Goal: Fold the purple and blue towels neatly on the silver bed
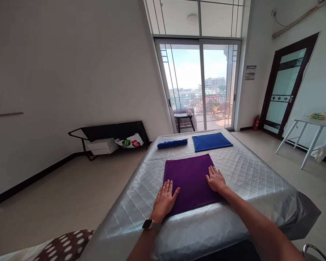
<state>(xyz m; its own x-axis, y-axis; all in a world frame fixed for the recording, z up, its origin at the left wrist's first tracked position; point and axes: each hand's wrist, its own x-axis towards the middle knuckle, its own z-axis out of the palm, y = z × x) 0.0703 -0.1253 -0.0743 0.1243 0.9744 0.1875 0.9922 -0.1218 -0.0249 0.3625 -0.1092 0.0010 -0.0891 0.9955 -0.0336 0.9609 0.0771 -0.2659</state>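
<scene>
Seemingly steadying the purple cloth [190,181], left hand [163,201] and right hand [216,180] lie at its sides, fingers outspread, gripping nothing.

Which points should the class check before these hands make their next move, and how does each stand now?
1. Left hand resting on the purple cloth's left side: ok.
2. Right hand resting on its right side: ok.
3. Purple cloth spread out: ok.
4. Rolled blue cloth and flat blue cloth apart from it: ok.
5. Silver cover smooth throughout: not ok, rumpled at right.
6. Purple cloth's underside crease-free: cannot tell.
</scene>
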